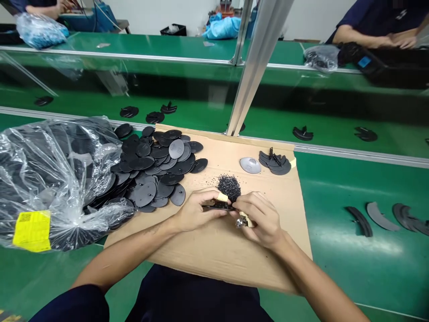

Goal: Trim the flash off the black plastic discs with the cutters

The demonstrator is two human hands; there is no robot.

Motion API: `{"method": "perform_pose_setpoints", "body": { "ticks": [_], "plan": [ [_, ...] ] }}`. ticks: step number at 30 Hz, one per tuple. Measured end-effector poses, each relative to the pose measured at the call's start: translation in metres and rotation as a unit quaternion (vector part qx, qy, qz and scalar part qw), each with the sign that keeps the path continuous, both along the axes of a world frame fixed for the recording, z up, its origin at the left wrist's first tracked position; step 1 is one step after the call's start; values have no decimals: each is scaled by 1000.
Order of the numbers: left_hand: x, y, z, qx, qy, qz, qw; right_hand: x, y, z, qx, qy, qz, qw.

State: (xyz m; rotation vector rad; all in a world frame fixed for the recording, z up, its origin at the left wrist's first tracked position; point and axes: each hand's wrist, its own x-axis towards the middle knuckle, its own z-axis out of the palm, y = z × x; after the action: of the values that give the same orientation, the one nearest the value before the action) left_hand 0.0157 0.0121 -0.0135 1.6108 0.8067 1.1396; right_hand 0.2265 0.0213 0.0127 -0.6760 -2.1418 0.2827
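Note:
My left hand (pixel 197 209), a pale wrap on its thumb or fingertip, is closed on a black plastic part (pixel 216 204) seen nearly edge-on. At that part's right end are the fingertips of my right hand (pixel 259 217). A small tool with a shiny metal end (pixel 240 222) sits in the curled fingers of my right hand; its kind is hard to make out. Just beyond both hands lies a heap of tiny black pieces (pixel 229 185). Left of my left hand spreads a pile of black oval plates (pixel 144 192), some with small pegs.
Cardboard (pixel 214 264) covers the bench before me. A clear plastic bag (pixel 60 179) of black plates stands left. A grey oval cover (pixel 250 165) and stacked black parts (pixel 275 163) lie at the back right. Curved pieces (pixel 382 216) rest further right. A metal post (pixel 254 67) rises behind.

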Motion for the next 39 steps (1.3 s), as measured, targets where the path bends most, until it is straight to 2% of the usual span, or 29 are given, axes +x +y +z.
{"method": "perform_pose_setpoints", "body": {
  "ticks": [2, 4, 6, 9, 18, 29, 34, 37, 39],
  "plan": [
    [1, -1, -2, 73, 23, 39, 996, 5, 5, -1, -19, 6, 2, 1000],
    [1, -1, -3, 127, 32, 59, 990, 10, 8, -2, -19, -20, -26, 999],
    [0, -1, -4, 166, 41, 66, 983, 15, 10, -5, -3, -73, -55, 996],
    [1, -2, -5, 200, 54, 60, 976, 18, 9, -11, 17, -131, -61, 989],
    [3, -2, -3, 209, 69, 27, 975, 20, 8, -20, 30, -156, -47, 986],
    [3, -3, -5, 178, 76, 15, 981, 17, 6, -22, 48, -177, -86, 979],
    [2, -3, -2, 153, 99, 39, 982, 19, 7, -18, 37, -203, -117, 972],
    [2, -2, -2, 191, 128, 43, 972, 18, 9, -16, 62, -245, -161, 954],
    [3, -1, -2, 235, 183, 52, 953, 17, 9, -15, 71, -263, -163, 948]
  ]
}}
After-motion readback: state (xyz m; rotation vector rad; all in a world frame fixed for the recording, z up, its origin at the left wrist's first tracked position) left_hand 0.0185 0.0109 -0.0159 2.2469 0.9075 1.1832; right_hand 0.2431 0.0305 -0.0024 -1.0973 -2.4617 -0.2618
